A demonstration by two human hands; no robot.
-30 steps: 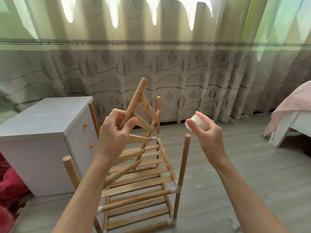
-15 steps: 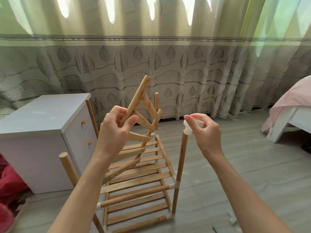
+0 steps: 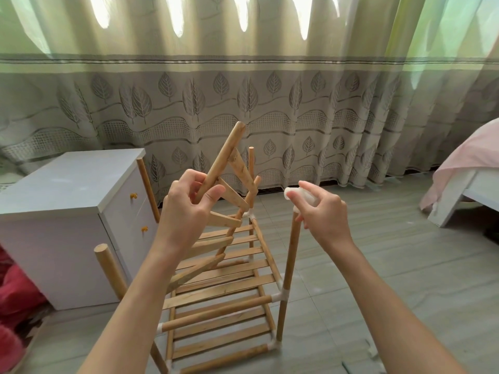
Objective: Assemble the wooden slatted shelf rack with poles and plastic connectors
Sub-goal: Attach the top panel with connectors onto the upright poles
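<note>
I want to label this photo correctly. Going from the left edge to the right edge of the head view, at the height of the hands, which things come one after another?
White cabinet → left hand gripping the loose slatted shelf → right hand pinching the white plastic connector → bed.

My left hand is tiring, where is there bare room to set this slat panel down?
Bare floor lies between the rack's right pole and the bed; the white cabinet top is bare too. It is crowded over the rack, where the left hand holds the slat panel and the right hand a white connector.
</note>
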